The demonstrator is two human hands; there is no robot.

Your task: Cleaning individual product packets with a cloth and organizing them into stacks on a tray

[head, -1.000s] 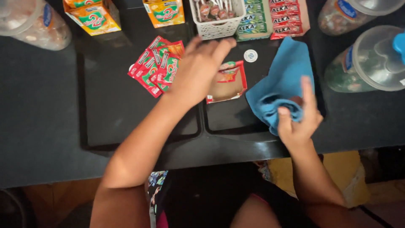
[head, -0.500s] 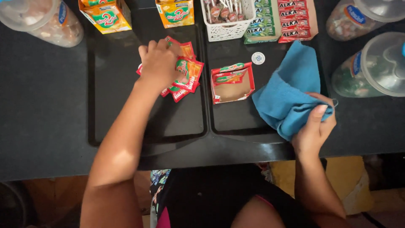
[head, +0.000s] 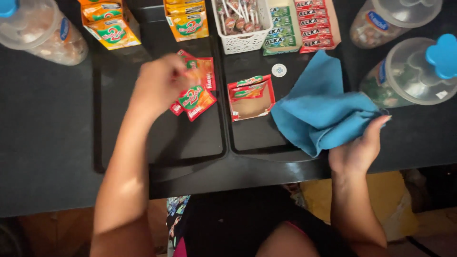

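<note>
The right hand pinches a bunched blue cloth between thumb and fingers, the cloth spreading toward eleven o'clock over the right black tray; an opened empty red box lies at nine o'clock from the cloth; the left hand curls over red and orange packets on the left tray, fingertips grasping them; beyond, at twelve o'clock, a white basket holds lollipops, flanked by orange cartons and gum packs; lidded clear jars stand at two o'clock.
</note>
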